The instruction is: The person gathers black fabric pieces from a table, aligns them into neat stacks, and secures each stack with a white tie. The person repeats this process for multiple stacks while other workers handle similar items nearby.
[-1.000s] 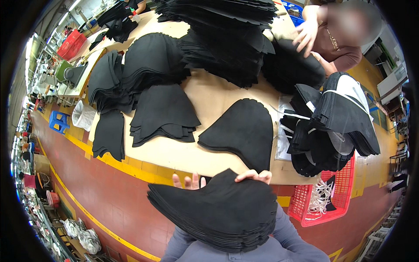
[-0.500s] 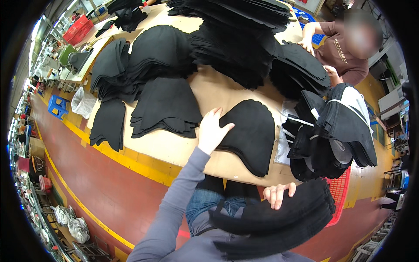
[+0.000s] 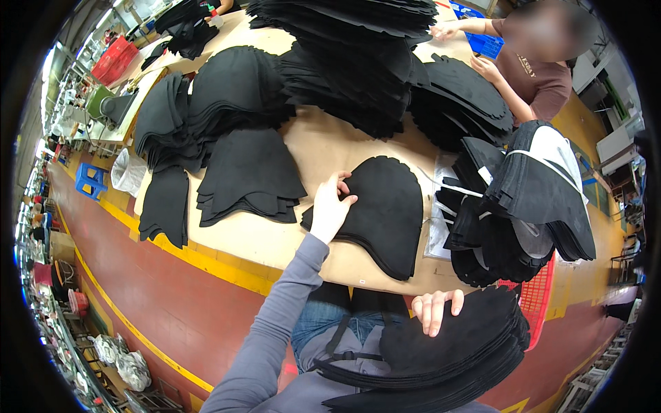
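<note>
Moved since a second ago: the left hand (image 3: 330, 210) has left the carried black sheaf (image 3: 447, 337) for the bench (image 3: 313, 141); the sheaf has swung down to the wearer's right side
What that means: the right hand (image 3: 435, 311) seems to bear the sheaf alone, freeing the left for the curved black pile (image 3: 389, 206)
Left hand: fingers loosely bent, thumb apart, over the pile's left part; whether it pinches a layer I cannot tell
Right hand: fingers closed over the sheaf's upper edge; the sheaf rests near the body, off the bench
Curved pile: flat by the bench's near edge, left of the tied bundle (image 3: 540, 182) at its right edge
Across from us: a co-worker (image 3: 544, 86) stands at the far right corner
</note>
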`<move>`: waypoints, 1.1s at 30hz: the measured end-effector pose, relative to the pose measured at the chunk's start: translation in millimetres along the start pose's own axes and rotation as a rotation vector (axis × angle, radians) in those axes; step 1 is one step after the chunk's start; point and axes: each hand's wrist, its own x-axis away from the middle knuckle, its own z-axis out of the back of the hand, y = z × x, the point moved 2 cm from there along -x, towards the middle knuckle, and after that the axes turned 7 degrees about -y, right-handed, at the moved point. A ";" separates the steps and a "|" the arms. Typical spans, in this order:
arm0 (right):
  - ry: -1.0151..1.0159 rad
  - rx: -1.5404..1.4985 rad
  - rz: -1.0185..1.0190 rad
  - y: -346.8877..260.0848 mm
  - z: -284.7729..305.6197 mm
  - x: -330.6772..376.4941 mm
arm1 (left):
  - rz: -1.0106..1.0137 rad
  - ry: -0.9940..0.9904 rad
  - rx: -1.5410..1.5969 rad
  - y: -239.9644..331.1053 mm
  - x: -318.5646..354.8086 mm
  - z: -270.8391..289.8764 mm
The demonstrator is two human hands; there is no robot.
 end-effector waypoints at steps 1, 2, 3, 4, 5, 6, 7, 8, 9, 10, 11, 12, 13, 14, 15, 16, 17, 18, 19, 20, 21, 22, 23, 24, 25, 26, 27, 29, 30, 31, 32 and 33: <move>-0.004 -0.004 -0.010 1.5 -0.7 -2.4 | -0.031 0.027 -0.083 -3.2 -1.0 -0.8; -0.009 -0.010 -0.022 2.3 -2.3 -5.8 | -0.062 0.057 -0.166 -8.1 -2.0 -1.0; -0.014 -0.016 -0.035 2.8 -3.2 -7.7 | -0.093 0.086 -0.249 -12.5 -2.8 -1.4; -0.016 -0.017 -0.033 3.1 -3.2 -8.1 | -0.097 0.092 -0.260 -17.7 -4.3 -2.2; -0.019 -0.016 -0.032 2.8 -3.3 -8.4 | -0.102 0.097 -0.270 -18.1 -7.1 -2.3; -0.021 -0.016 -0.031 2.8 -3.3 -8.7 | -0.107 0.103 -0.280 -18.7 -9.6 -1.8; -0.027 -0.015 -0.039 2.1 -3.2 -8.9 | -0.064 0.066 -0.270 -20.8 -11.6 -1.0; -0.034 -0.011 -0.046 0.1 -2.6 -8.8 | -0.022 0.028 -0.259 -19.1 -14.3 0.7; -0.041 -0.008 -0.053 -0.8 -2.1 -9.1 | 0.019 -0.009 -0.248 -17.2 -16.7 1.9; -0.049 -0.011 -0.054 -0.5 -1.6 -10.2 | 0.042 -0.026 -0.211 -14.4 -18.9 2.3; -0.055 -0.015 -0.055 -0.5 -1.1 -11.1 | 0.068 -0.043 -0.174 -5.9 -19.4 3.3; -0.061 -0.019 -0.057 -0.5 -1.2 -11.7 | 0.093 -0.060 -0.138 0.7 -18.9 4.7; -0.057 -0.012 -0.060 0.0 -1.9 -12.2 | 0.083 -0.093 -0.121 4.1 -17.8 6.7; -0.052 -0.006 -0.063 0.7 -3.2 -12.6 | 0.074 -0.126 -0.104 5.9 -16.3 9.4; -0.048 0.000 -0.066 1.2 -4.3 -13.1 | 0.066 -0.158 -0.087 7.4 -14.2 12.7; -0.063 -0.007 -0.076 1.3 -4.1 -14.9 | 0.047 -0.201 0.122 7.8 -11.2 17.0; -0.078 -0.013 -0.082 1.1 -3.6 -17.3 | 0.028 -0.243 0.328 8.7 -6.6 22.7; -0.090 -0.017 -0.090 0.6 -3.6 -17.4 | 0.010 -0.287 0.536 14.3 -2.3 27.7; -0.091 -0.012 -0.063 0.2 -3.7 -12.8 | 0.012 -0.333 0.593 21.4 3.0 33.3; -0.093 -0.003 -0.037 -0.7 -2.6 -6.6 | 0.012 -0.381 0.651 40.4 8.5 41.6; -0.098 -0.002 -0.011 0.3 -2.2 -4.3 | 0.012 -0.421 0.706 54.9 13.7 50.1; -0.090 -0.008 -0.010 1.1 -2.4 -2.9 | 0.012 -0.441 0.724 61.6 16.7 54.9; -0.084 -0.016 -0.009 3.1 -2.5 -3.6 | 0.018 -0.441 0.747 68.4 20.0 59.8; -0.079 -0.023 -0.007 5.2 -2.5 -4.7 | 0.023 -0.441 0.770 75.2 23.3 63.8; -0.073 -0.029 -0.027 7.0 -3.0 -6.7 | 0.028 -0.442 0.792 78.1 26.0 66.6; -0.068 -0.033 -0.048 8.6 -4.7 -13.0 | 0.035 -0.444 0.810 77.4 27.7 68.2; -0.064 -0.036 -0.068 10.3 -5.6 -16.9 | 0.042 -0.445 0.827 76.7 29.8 70.3; -0.082 -0.038 -0.077 11.1 -6.0 -18.8 | 0.004 -0.471 0.762 84.0 36.8 70.9; -0.090 -0.040 -0.078 10.8 -5.0 -19.1 | -0.040 -0.493 0.680 98.7 45.3 69.6; -0.100 -0.041 -0.079 10.4 -4.1 -19.3 | -0.083 -0.514 0.598 113.2 54.3 68.1; -0.110 -0.039 -0.076 8.5 -3.8 -19.5 | -0.166 -0.640 0.495 127.2 62.4 63.6; -0.116 -0.043 -0.076 7.6 -3.6 -20.5 | -0.244 -0.757 0.392 139.2 72.1 59.0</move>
